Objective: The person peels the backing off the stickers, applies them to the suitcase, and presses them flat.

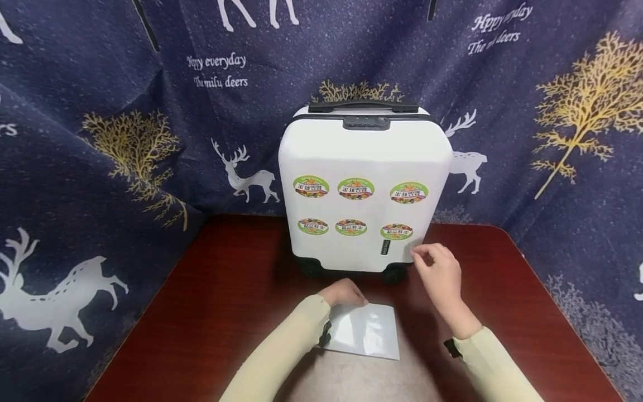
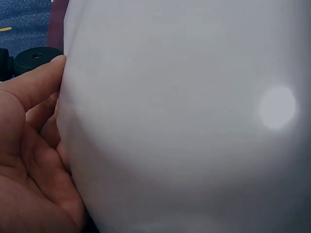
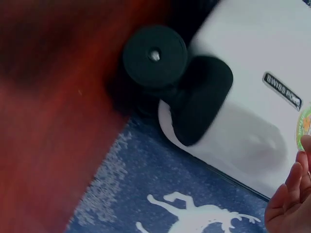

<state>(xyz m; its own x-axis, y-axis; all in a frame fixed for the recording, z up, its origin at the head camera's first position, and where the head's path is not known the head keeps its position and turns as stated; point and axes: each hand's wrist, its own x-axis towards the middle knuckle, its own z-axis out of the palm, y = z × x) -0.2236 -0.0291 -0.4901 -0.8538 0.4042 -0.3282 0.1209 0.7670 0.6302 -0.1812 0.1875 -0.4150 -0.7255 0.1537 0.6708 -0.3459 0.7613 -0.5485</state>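
My left hand (image 1: 344, 293) pinches the edge of a glossy white sheet (image 1: 369, 335) low over the table; in the left wrist view the thumb (image 2: 41, 82) lies along its edge. A white suitcase (image 1: 364, 148) stands upright, with oval fruit-label stickers in two rows of three on its front. At its lower right corner my right hand (image 1: 442, 273) is raised, thumb and forefinger loosely bent toward each other, nothing visible between them. Nearest that hand is the lower right sticker (image 1: 396, 231), above a small dark brand plate (image 1: 385, 247).
The suitcase's black wheels (image 1: 395, 273) rest on the dark red table (image 1: 226, 312). A combination lock (image 1: 366, 122) and black handle (image 1: 363, 106) are at its top. Behind hangs a dark blue cloth (image 1: 241, 123) printed with deer and gold trees.
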